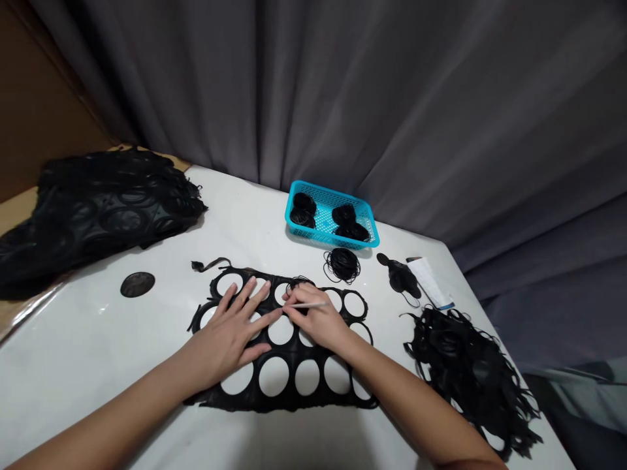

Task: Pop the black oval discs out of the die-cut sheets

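Note:
A black rubber sheet [289, 391] with several round cut-out holes lies flat on the white table [73, 365] in front of me. My left hand [230, 333] rests flat on the sheet, fingers stretched out and spread. My right hand [316, 323] is closed in a pinch on a thin pale stick [309, 305], whose tip points left near the sheet's upper middle, close to my left fingertips.
A blue basket [327, 219] with black rings stands behind the sheet; a loose bundle of black rings [341, 264] lies before it. Black scrap [470, 372] is heaped at right, stacked black sheets [93, 209] at left. A dark disc [138, 284], a white tube [431, 282] and a grey curtain [392, 98] are also here.

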`<state>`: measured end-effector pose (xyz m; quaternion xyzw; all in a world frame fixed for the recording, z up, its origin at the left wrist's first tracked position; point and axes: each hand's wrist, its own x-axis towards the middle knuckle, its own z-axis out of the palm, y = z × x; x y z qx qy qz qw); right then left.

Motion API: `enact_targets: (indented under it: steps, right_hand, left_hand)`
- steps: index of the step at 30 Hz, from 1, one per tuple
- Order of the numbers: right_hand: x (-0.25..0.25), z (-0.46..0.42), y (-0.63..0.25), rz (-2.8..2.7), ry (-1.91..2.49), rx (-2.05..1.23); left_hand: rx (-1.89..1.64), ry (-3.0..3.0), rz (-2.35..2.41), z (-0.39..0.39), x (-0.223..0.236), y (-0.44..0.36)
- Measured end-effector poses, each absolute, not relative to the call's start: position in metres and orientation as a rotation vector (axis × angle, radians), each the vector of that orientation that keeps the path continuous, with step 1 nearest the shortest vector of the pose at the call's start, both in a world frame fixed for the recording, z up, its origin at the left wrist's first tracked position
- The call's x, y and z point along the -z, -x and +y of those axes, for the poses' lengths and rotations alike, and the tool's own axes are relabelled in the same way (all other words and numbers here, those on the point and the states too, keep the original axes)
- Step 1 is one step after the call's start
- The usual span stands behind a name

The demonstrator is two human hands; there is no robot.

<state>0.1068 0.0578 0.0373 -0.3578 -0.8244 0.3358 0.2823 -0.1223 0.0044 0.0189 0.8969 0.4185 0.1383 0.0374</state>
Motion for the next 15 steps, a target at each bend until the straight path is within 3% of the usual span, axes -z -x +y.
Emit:
enact_targets:
  steps: [4,9,12,15]
  right_hand:
    - [-0.042,0.072,-0.115,-2.508,0.822,-0.532]
    - [-0.064,0.136,-0.140,-2.035,1.353,-0.186]
    - [-0.070,0.155,-0.140,-1.878,1.426,-0.355]
    - [-0.064,0.149,-0.120,-1.759,1.394,-0.855]
  left_hand:
    - [-0.431,-2.714,1.293,0.003,-0.018,0.123]
    - [-0.467,-2.687,1.314,0.003,-0.019,0.123]
    - [-0.471,-2.696,1.310,0.002,-0.023,0.124]
    - [-0.469,-2.717,1.378,-0.001,-0.028,0.129]
